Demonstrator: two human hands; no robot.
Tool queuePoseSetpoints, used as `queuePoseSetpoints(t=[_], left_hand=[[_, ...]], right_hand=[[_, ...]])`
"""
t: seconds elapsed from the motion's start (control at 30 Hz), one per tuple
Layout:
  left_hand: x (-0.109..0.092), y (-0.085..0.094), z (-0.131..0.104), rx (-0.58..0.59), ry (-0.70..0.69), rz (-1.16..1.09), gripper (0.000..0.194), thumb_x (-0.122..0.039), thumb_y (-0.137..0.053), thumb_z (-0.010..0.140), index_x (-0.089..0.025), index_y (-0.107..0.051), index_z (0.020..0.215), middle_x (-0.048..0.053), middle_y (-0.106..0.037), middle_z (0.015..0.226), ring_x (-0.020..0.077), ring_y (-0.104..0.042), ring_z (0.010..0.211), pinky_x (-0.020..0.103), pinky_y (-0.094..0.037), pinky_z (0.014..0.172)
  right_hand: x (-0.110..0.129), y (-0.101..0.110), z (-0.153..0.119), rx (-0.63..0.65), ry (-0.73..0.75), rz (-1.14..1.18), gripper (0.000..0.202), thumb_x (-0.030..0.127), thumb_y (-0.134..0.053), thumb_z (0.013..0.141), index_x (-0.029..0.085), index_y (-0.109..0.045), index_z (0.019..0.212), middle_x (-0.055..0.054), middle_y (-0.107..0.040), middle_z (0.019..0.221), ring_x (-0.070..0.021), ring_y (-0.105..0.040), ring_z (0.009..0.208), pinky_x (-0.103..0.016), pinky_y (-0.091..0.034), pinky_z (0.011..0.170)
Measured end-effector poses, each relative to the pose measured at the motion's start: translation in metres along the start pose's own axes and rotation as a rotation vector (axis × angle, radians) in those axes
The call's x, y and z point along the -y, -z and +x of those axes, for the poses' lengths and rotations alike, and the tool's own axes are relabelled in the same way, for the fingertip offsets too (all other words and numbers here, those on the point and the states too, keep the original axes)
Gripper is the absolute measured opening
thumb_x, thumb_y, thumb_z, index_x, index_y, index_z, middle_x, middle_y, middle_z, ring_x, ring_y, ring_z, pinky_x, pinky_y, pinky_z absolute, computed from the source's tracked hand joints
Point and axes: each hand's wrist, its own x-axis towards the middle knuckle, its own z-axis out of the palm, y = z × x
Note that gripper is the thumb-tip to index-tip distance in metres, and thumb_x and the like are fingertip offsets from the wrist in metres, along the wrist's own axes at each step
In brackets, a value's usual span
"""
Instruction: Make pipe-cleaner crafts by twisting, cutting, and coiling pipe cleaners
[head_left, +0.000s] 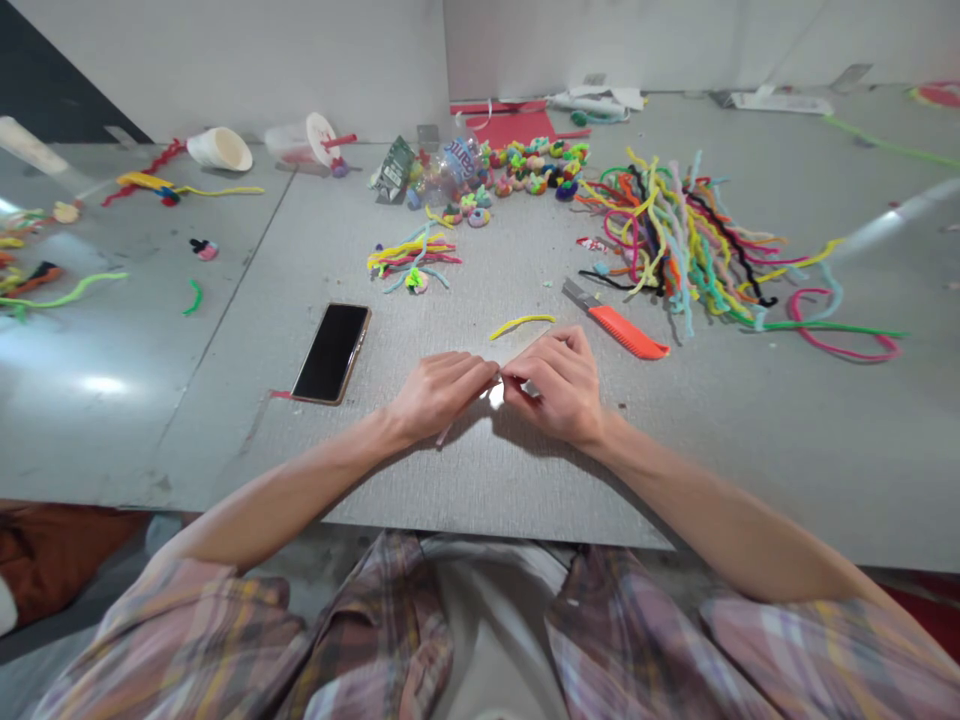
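Centrally Pinched: a Thin, Pale Pink Strand (442, 437)

It is clamped between the fingertips of the left hand (444, 395) and right hand (556, 385), which meet. From there, a short yellow fuzzy stem (521, 322) is seen just past twelve, an orange-handled cutter (628, 333) between two and three, a black rectangular phone (332, 353) at nine.

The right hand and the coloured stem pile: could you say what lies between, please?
In the head view, an orange-handled cutter lies between the right hand and the pile.

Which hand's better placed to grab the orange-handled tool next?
Right, probably: the right hand is nearer the orange-handled tool, lying just beyond it; the left hand would reach across. Both seem to pinch a pale strip.
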Motion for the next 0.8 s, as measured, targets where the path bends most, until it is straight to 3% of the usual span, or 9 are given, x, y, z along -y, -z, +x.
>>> queuePoseSetpoints(t=[0.27, 0.4, 0.5, 0.63, 0.8], left_hand=[[-0.005, 0.005, 0.006, -0.022, -0.010, -0.008, 0.023, -0.026, -0.053, 0.122, -0.021, -0.068, 0.106, 0.000, -0.068, 0.077, 0.0145, -0.062, 0.068, 0.032, -0.043, 0.065], [-0.006, 0.003, 0.006, -0.078, 0.103, -0.148, 0.020, -0.027, -0.055, 0.121, -0.020, -0.072, 0.114, 0.003, -0.077, 0.086, 0.0146, -0.071, 0.075, 0.030, -0.051, 0.070], [-0.002, 0.001, 0.007, -0.146, 0.344, -0.345, 0.021, -0.029, -0.057, 0.120, -0.019, -0.076, 0.119, 0.003, -0.082, 0.090, 0.0136, -0.076, 0.077, 0.028, -0.058, 0.076], [0.005, -0.001, 0.009, -0.180, 0.622, -0.604, 0.025, -0.038, -0.060, 0.119, -0.021, -0.078, 0.118, 0.002, -0.084, 0.089, 0.0125, -0.076, 0.072, 0.027, -0.060, 0.072], [0.008, -0.003, 0.008, -0.215, 0.704, -0.805, 0.029, -0.047, -0.064, 0.117, -0.021, -0.076, 0.118, 0.006, -0.087, 0.094, 0.0125, -0.078, 0.071, 0.025, -0.061, 0.067]], right_hand=[[-0.003, -0.001, 0.001, -0.071, -0.092, 0.025, 0.012, 0.022, -0.067, 0.107, 0.029, -0.069, 0.098, 0.004, -0.074, 0.080, -0.0184, -0.067, 0.074, -0.045, -0.044, 0.090], [-0.013, -0.003, 0.000, -0.098, -0.195, 0.037, 0.014, 0.023, -0.059, 0.113, 0.028, -0.070, 0.105, 0.002, -0.075, 0.085, -0.0206, -0.069, 0.079, -0.046, -0.046, 0.092], [-0.021, -0.006, -0.001, 0.034, -0.282, 0.019, 0.020, 0.028, -0.053, 0.116, 0.027, -0.072, 0.121, -0.005, -0.080, 0.104, -0.0275, -0.072, 0.100, -0.048, -0.047, 0.097], [-0.026, -0.013, -0.004, 0.262, -0.301, 0.016, 0.028, 0.041, -0.058, 0.118, 0.026, -0.071, 0.137, -0.012, -0.081, 0.134, -0.0348, -0.069, 0.126, -0.053, -0.046, 0.107], [-0.028, -0.016, -0.006, 0.333, -0.293, 0.042, 0.024, 0.036, -0.053, 0.122, 0.025, -0.074, 0.124, -0.010, -0.084, 0.121, -0.0308, -0.073, 0.118, -0.051, -0.046, 0.109]])
